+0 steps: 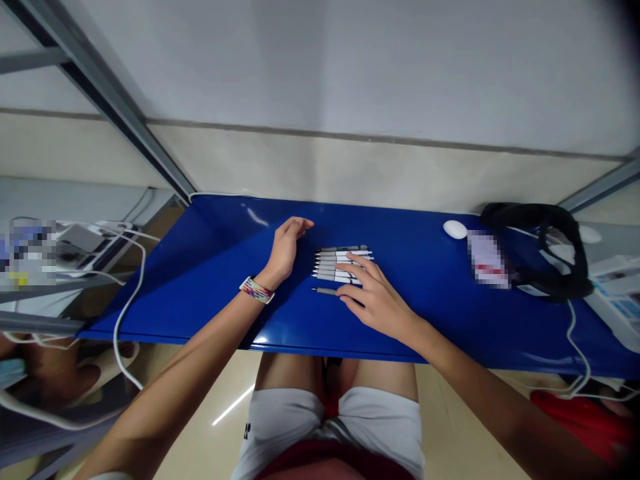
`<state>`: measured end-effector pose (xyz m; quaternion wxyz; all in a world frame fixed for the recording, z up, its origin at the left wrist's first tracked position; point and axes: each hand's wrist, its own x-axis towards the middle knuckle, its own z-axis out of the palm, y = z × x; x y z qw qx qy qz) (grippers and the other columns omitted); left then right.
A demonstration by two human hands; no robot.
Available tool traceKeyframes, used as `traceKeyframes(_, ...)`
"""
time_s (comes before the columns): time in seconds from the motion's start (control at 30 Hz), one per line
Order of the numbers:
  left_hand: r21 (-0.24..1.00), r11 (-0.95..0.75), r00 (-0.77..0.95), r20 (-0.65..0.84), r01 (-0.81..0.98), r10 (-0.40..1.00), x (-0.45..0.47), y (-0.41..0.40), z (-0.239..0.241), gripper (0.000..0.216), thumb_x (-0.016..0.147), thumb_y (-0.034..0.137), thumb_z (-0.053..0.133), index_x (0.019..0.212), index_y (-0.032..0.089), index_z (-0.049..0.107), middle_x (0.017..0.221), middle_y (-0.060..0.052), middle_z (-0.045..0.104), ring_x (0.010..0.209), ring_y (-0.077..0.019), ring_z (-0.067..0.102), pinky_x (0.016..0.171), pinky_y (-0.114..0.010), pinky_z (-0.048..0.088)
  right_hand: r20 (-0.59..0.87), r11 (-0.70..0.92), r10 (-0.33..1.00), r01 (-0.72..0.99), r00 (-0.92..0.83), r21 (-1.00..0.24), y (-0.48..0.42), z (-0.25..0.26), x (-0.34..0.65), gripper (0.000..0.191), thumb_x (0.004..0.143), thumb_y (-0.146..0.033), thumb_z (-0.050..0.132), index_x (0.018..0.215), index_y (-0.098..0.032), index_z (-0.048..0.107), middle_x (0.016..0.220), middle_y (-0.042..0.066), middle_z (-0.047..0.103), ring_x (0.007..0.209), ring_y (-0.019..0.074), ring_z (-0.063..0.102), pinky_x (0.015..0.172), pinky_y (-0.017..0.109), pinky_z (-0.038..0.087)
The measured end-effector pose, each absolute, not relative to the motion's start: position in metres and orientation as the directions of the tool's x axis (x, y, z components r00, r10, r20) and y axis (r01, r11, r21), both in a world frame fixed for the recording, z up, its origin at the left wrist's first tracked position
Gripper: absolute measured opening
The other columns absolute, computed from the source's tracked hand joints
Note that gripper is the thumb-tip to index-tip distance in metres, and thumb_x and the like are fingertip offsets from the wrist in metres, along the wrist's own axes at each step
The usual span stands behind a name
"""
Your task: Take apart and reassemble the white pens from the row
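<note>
Several white-and-grey pens (pixel 340 261) lie side by side in a row on the blue table (pixel 210 280). My right hand (pixel 375 297) rests flat on the right ends of the pens, fingers spread, holding nothing. One more pen (pixel 326 291) lies apart just below the row, beside my right fingers. My left hand (pixel 286 247) stands on its edge left of the pens, fingers loosely extended and empty. A colourful beaded band (pixel 257 290) is on my left wrist.
A white mouse (pixel 455 229) and a black strap or headset (pixel 543 247) with a blurred card (pixel 487 259) lie at the table's right. White cables (pixel 125 300) hang off the left edge. Grey metal frame bars (pixel 125 127) rise at both back corners.
</note>
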<state>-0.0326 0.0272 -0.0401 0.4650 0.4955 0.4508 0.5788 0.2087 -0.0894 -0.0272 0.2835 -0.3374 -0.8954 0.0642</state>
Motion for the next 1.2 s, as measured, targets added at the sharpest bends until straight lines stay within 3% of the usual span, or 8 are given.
traceKeyframes(0.13, 0.977, -0.188, -0.075, 0.181, -0.1, 0.981, -0.039, 0.032, -0.035, 0.026, 0.102, 0.037, 0.057, 0.091, 0.021, 0.075, 0.107, -0.007, 0.077, 0.109, -0.0222, 0.07, 0.105, -0.037, 0.05, 0.481, 0.738, 0.662, 0.615, -0.576, -0.278, -0.092, -0.031, 0.211, 0.013, 0.096, -0.027, 0.077, 0.107, -0.02, 0.078, 0.151, 0.017, 0.063, 0.154, 0.0423, 0.043, 0.119, 0.067, 0.047)
traceKeyframes(0.23, 0.971, -0.224, -0.04, 0.221, -0.078, 0.974, -0.041, 0.031, -0.028, 0.022, 0.1, 0.035, 0.06, 0.092, 0.022, 0.075, 0.108, -0.007, 0.077, 0.111, -0.0225, 0.07, 0.105, -0.037, 0.05, 0.503, 0.742, 0.662, 0.582, -0.557, -0.332, -0.091, -0.03, 0.211, 0.006, 0.099, -0.024, 0.073, 0.096, -0.021, 0.077, 0.141, 0.014, 0.07, 0.15, 0.0387, 0.049, 0.118, 0.063, 0.048)
traceKeyframes(0.4, 0.915, -0.392, 0.162, 0.374, 0.097, 0.913, -0.036, 0.021, 0.0, 0.025, 0.103, 0.041, 0.063, 0.104, 0.022, 0.08, 0.117, -0.008, 0.077, 0.118, -0.0236, 0.068, 0.11, -0.037, 0.048, 0.533, 0.647, 0.757, 0.551, -0.378, -0.528, -0.068, -0.015, 0.214, 0.013, 0.105, -0.033, 0.067, 0.102, -0.026, 0.078, 0.098, 0.007, 0.079, 0.103, 0.0285, 0.07, 0.099, 0.05, 0.057)
traceKeyframes(0.57, 0.882, -0.436, 0.434, 0.325, 0.182, 0.84, -0.022, 0.022, 0.018, 0.029, 0.1, 0.046, 0.071, 0.111, 0.022, 0.08, 0.112, -0.008, 0.08, 0.102, -0.0231, 0.073, 0.096, -0.037, 0.053, 0.442, 0.456, 0.885, 0.45, -0.142, -0.768, -0.02, -0.007, 0.216, 0.024, 0.101, -0.048, 0.068, 0.1, -0.027, 0.081, 0.089, 0.005, 0.077, 0.08, 0.0235, 0.068, 0.077, 0.039, 0.056)
traceKeyframes(0.67, 0.831, -0.499, 0.385, 0.388, 0.247, 0.837, -0.014, 0.034, 0.013, 0.023, 0.096, 0.04, 0.075, 0.105, 0.02, 0.081, 0.105, -0.008, 0.081, 0.092, -0.0211, 0.072, 0.086, -0.035, 0.053, 0.376, 0.383, 0.922, 0.327, -0.088, -0.864, 0.009, -0.008, 0.219, 0.028, 0.095, -0.052, 0.073, 0.094, -0.025, 0.082, 0.079, 0.003, 0.073, 0.073, 0.0206, 0.065, 0.07, 0.035, 0.052)
traceKeyframes(0.8, 0.821, -0.501, 0.308, 0.418, 0.275, 0.855, -0.012, 0.049, -0.001, 0.019, 0.093, 0.036, 0.077, 0.103, 0.021, 0.081, 0.105, -0.008, 0.082, 0.092, -0.0211, 0.072, 0.091, -0.037, 0.054, 0.213, 0.212, 0.977, 0.098, -0.002, -0.972, 0.032, -0.012, 0.228, 0.028, 0.085, -0.049, 0.083, 0.093, -0.022, 0.082, 0.068, 0.001, 0.068, 0.056, 0.0134, 0.054, 0.052, 0.028, 0.039)
traceKeyframes(0.93, 0.831, -0.492, 0.282, 0.422, 0.26, 0.862, -0.016, 0.056, -0.016, 0.016, 0.089, 0.034, 0.081, 0.1, 0.022, 0.082, 0.107, -0.008, 0.083, 0.097, -0.0227, 0.074, 0.094, -0.039, 0.055, 0.089, 0.085, 0.996, -0.134, -0.027, -0.987, 0.035, -0.023, 0.236, 0.029, 0.082, -0.044, 0.085, 0.099, -0.021, 0.08, 0.079, 0.004, 0.076, 0.053, 0.0107, 0.053, 0.047, 0.025, 0.036)
traceKeyframes(1.2, 0.802, -0.5, 0.234, 0.444, 0.327, 0.865, -0.023, 0.057, -0.031, 0.014, 0.087, 0.036, 0.085, 0.095, 0.026, 0.084, 0.104, -0.007, 0.084, 0.099, -0.0256, 0.073, 0.094, -0.044, 0.054, -0.004, -0.014, 0.999, -0.184, -0.053, -0.983, 0.032, -0.032, 0.236, 0.033, 0.072, -0.043, 0.095, 0.091, -0.019, 0.082, 0.076, 0.004, 0.073, 0.053, 0.01, 0.054, 0.045, 0.025, 0.04)
